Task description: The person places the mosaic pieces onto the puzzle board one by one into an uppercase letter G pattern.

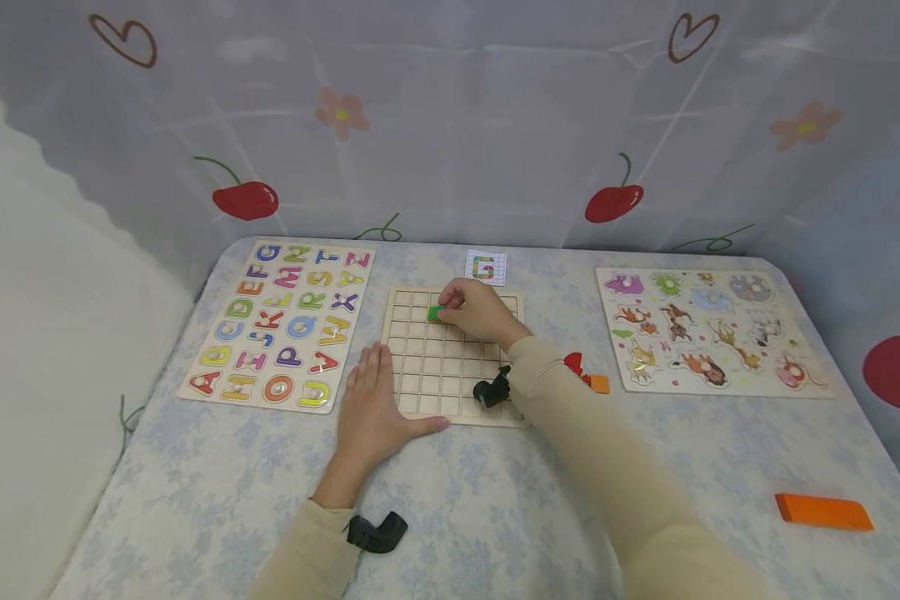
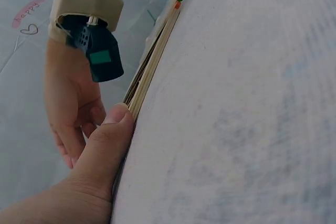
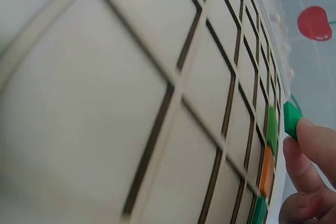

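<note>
A pale wooden grid board lies in the middle of the table. My right hand is over its far part and pinches a small green tile between thumb and finger. Below that tile, the right wrist view shows a light green tile, an orange tile and a darker green tile on the board; the right hand mostly hides this row in the head view. My left hand rests along the board's left edge with fingers straight, its thumb stretched along the near edge.
Behind the board lies a card with a coloured G. An alphabet puzzle is at left, an animal puzzle at right. Red pieces and an orange piece lie beside the right forearm. An orange block sits front right.
</note>
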The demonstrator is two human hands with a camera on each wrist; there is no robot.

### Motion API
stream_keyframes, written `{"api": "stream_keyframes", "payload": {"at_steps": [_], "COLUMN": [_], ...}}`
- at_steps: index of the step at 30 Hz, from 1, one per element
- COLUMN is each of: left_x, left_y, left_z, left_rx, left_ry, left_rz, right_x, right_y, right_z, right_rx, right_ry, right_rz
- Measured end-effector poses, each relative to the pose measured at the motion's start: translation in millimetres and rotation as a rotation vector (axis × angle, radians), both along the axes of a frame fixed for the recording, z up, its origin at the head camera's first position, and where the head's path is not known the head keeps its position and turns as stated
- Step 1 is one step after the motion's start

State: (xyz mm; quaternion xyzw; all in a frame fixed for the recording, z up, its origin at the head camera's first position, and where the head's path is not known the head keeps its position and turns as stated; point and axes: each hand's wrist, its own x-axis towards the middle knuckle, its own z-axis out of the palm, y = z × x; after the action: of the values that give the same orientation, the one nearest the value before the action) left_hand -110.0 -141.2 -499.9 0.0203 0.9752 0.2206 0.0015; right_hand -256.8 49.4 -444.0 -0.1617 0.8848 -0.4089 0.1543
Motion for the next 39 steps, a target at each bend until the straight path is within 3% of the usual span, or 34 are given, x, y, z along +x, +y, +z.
{"api": "stream_keyframes", "payload": {"at_steps": [17,29,39], "left_x": [-1.5,0.4,1.4], "left_y": [2.5,1.0,-0.5], "left_z": [-0.3,-1.2,-2.4], "left_rx": [-0.008,-0.007,0.004], "left_ry": [0.038,0.025,0.024], "left_rz": [-0.006,-0.004,-0.002], "right_x": [4.0,1.7,4.2], "right_y": [-32.6,-39.0,-41.1], "right_z": [-1.6,-6.5,-4.6], "right_rx": [0.090,0.209,0.236], "right_ry": [0.061,0.098,0.114], "right_rz": [-0.040,-0.012,0.037]}}
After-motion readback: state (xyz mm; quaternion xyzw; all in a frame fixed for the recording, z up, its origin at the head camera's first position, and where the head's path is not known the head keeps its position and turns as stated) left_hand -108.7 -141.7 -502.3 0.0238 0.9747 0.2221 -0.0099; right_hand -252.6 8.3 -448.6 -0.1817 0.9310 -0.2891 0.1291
